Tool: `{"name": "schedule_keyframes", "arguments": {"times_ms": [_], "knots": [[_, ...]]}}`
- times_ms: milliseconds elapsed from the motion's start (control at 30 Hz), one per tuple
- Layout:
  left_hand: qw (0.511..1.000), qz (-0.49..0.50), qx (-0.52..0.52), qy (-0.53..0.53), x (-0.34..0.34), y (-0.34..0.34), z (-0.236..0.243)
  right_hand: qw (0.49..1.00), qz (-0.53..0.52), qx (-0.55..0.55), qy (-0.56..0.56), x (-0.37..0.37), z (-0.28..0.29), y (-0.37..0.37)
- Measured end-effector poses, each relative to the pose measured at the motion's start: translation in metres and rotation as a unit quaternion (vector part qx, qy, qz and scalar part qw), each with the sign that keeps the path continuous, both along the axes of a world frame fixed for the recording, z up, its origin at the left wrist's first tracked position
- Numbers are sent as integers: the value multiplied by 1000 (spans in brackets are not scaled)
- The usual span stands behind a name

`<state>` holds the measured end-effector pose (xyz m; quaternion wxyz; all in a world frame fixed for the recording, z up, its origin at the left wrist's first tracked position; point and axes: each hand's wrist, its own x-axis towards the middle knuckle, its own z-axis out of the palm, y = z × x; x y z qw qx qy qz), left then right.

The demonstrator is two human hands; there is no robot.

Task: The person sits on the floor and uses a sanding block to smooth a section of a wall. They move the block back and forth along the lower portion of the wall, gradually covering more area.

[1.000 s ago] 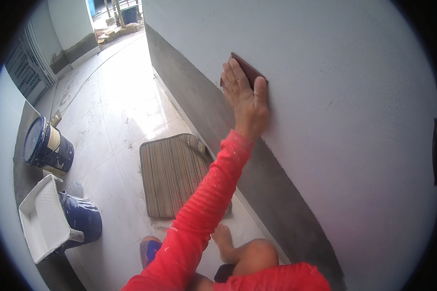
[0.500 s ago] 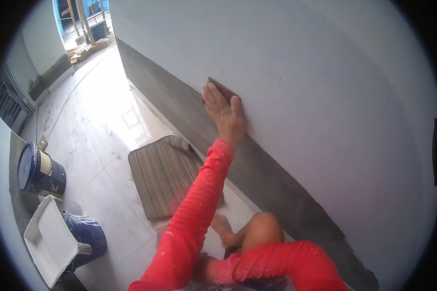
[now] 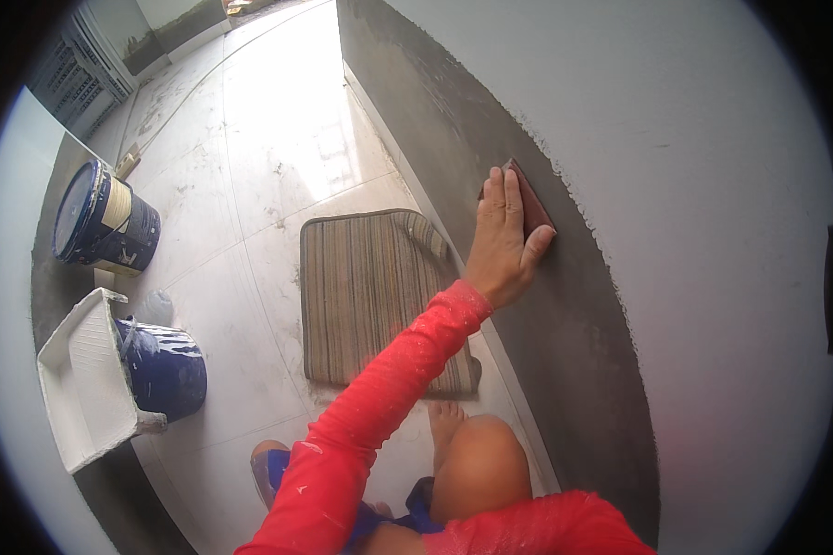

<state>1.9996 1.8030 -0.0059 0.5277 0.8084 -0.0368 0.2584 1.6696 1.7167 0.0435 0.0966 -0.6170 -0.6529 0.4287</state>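
With fingers stretched, my left hand [image 3: 502,245] holds a reddish-brown piece of sandpaper [image 3: 531,205] pressed against the wall. It rests on the bare grey band [image 3: 583,370] along the wall's lower part, just beneath the ragged edge of the white coat [image 3: 713,277]. The thumb lies along one side of the sheet and the palm hides part of it. My right arm is folded across my lap at the bottom. Only a bit of my right hand [image 3: 391,540] shows beyond the cuff, its fingers hidden.
A striped mat [image 3: 370,296] lies on the pale tiled floor [image 3: 241,388] beside the wall. At left stand a lidded blue bucket [image 3: 125,222] and another blue bucket [image 3: 171,370] with a white paint tray [image 3: 88,384] leaning on it. My bent knee [image 3: 481,462] is near the wall.
My left hand has moved with the sandpaper from the white coat's lower edge down onto the grey band. The view has swung, so the mat and buckets sit higher in the picture.
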Motion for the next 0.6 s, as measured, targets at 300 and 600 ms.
{"name": "schedule_keyframes", "arguments": {"times_ms": [300, 600], "knots": [[943, 49, 134, -301, 86, 39, -10, 971, 21, 148, 184, 109, -74, 91], [980, 70, -185, 4, 145, 101, -57, 971, -91, 150, 164, 174, -96, 113]]}}
